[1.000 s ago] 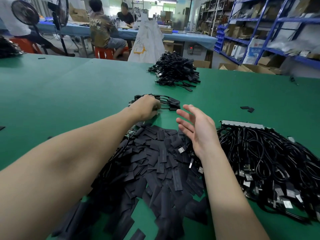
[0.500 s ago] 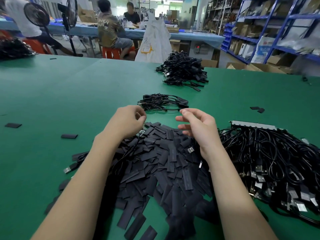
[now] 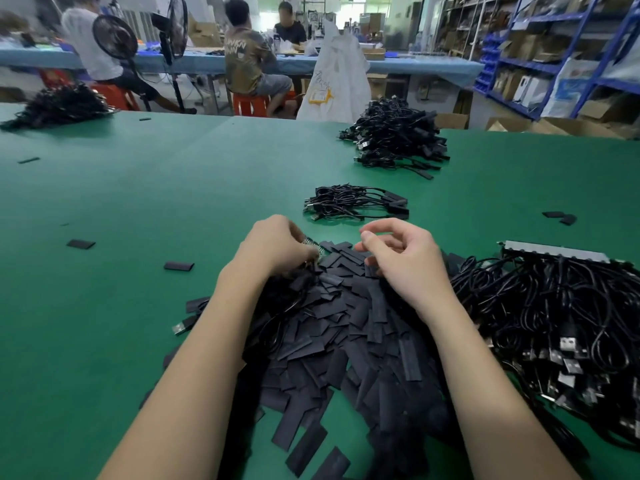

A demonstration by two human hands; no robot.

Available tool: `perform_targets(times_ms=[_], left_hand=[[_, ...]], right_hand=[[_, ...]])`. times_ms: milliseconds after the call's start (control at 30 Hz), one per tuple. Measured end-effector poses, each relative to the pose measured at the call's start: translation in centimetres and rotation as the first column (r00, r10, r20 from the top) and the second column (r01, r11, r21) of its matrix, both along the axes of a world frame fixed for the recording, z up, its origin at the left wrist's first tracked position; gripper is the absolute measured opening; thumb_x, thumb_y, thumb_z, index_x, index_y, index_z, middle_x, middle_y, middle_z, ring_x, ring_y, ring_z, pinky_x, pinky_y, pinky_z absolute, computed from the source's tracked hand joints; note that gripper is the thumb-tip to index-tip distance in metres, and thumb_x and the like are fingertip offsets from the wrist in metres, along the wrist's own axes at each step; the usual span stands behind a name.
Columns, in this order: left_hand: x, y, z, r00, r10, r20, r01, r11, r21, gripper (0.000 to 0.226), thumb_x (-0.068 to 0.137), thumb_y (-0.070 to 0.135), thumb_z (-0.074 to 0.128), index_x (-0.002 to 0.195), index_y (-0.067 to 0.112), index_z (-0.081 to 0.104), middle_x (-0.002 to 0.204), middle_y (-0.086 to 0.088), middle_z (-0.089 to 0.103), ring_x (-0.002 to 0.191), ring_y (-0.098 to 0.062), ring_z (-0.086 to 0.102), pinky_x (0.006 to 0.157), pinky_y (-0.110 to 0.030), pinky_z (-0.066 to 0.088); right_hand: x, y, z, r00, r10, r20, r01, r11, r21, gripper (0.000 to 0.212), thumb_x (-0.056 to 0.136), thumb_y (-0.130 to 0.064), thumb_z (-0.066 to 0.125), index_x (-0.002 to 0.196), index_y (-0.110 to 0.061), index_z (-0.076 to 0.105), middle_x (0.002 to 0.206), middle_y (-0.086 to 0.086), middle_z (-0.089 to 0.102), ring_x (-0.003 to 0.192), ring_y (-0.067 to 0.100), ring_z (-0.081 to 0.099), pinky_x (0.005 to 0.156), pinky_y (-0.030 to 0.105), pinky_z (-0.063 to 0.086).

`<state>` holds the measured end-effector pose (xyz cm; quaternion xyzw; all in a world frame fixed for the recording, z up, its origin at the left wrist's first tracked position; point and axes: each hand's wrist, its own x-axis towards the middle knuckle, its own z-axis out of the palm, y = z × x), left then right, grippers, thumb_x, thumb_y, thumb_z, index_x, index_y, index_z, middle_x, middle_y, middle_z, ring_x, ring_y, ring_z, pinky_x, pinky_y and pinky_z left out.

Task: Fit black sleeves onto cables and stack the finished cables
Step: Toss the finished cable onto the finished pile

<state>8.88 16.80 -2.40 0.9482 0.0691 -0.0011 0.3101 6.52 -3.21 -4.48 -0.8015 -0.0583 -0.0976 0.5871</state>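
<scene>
Desk [image 3: 145,209]: green surface, carrying all items listed below.

Sleeves [image 3: 332,327]: a large heap of flat black pieces is spread at the near centre, beneath both forearms. Strays [image 3: 178,266] are scattered to the left, and two more lie far right.

Cables [image 3: 568,317]: a tangled black mass with metal plugs is piled at the right, just beside the sleeves. A grey strip [image 3: 554,251] is seen at its far edge.

Small stack [image 3: 356,203]: sleeved cables are laid in a low bundle just beyond the hands, apart from them.

Large stack [image 3: 394,136]: a taller pile of cables is set farther back, right of centre. Another dark pile [image 3: 59,105] is placed at the far left edge.

Left hand [image 3: 277,245]: fingers are curled at the far edge of the sleeve heap, closed on a small part with a metallic glint; what the part is cannot be told.

Right hand [image 3: 401,259]: fingers are loosely curled above the heap, thumb and forefinger drawn close; nothing is seen held.

Background: seated persons at a blue bench, two fans, a white bag [image 3: 334,81], blue shelving.
</scene>
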Motion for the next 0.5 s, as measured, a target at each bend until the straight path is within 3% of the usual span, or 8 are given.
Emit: perform_targets(times_ms=[100,200,300,400,500], left_hand=[[-0.1,-0.1,1.0,0.997,-0.029,0.065,0.038,0.987,-0.156,0.018,0.082,0.041,0.077,0.088,0.026,0.07,0.089,0.007,0.073,0.075,-0.006,0.064,0.062,-0.021,0.042],[-0.6,-0.7,1.9,0.991,-0.094,0.099,0.124,0.924,-0.362,0.015,0.083,0.034,0.08,0.082,0.023,0.07,0.079,0.004,0.069,0.064,-0.013,0.057,0.066,-0.023,0.044],[-1.2,-1.7,3.0,0.983,-0.102,0.151,0.173,0.782,-0.599,0.015,0.085,0.025,0.08,0.077,0.023,0.068,0.079,-0.001,0.065,0.067,-0.012,0.058,0.066,-0.024,0.051],[-1.6,-3.1,3.5,0.981,-0.102,0.166,0.193,0.624,-0.757,0.013,0.09,0.018,0.076,0.08,0.018,0.067,0.077,-0.001,0.062,0.063,-0.006,0.059,0.059,-0.019,0.053],[-1.8,-4.4,3.5,0.982,-0.109,0.155,0.189,0.511,-0.838,0.008,0.091,0.015,0.073,0.09,0.012,0.066,0.086,-0.006,0.062,0.066,-0.01,0.059,0.061,-0.018,0.053]], right_hand=[[-0.1,0.4,0.1,1.0,0.005,0.003,-0.005,1.0,-0.026,0.006,0.091,-0.032,0.068,0.088,-0.029,0.072,0.077,-0.003,0.077,0.074,0.016,0.072,0.084,0.044,0.06],[-0.2,0.9,0.3,0.998,0.036,-0.052,-0.033,0.998,0.052,0.007,0.09,-0.033,0.073,0.089,-0.027,0.073,0.087,0.01,0.076,0.073,0.018,0.069,0.076,0.043,0.06],[-0.3,1.1,1.0,0.983,0.132,-0.127,-0.085,0.943,0.322,0.011,0.09,-0.029,0.076,0.097,-0.021,0.075,0.085,0.001,0.077,0.077,0.011,0.069,0.061,0.022,0.055],[-0.4,0.8,1.9,0.976,0.176,-0.127,-0.092,0.865,0.493,0.012,0.089,-0.021,0.076,0.1,-0.016,0.074,0.084,-0.004,0.077,0.075,0.012,0.07,0.062,0.019,0.054],[-0.5,0.3,2.7,0.974,0.165,-0.152,-0.046,0.811,0.584,0.008,0.087,-0.013,0.076,0.095,-0.014,0.074,0.079,-0.004,0.075,0.069,0.009,0.069,0.061,0.018,0.054]])
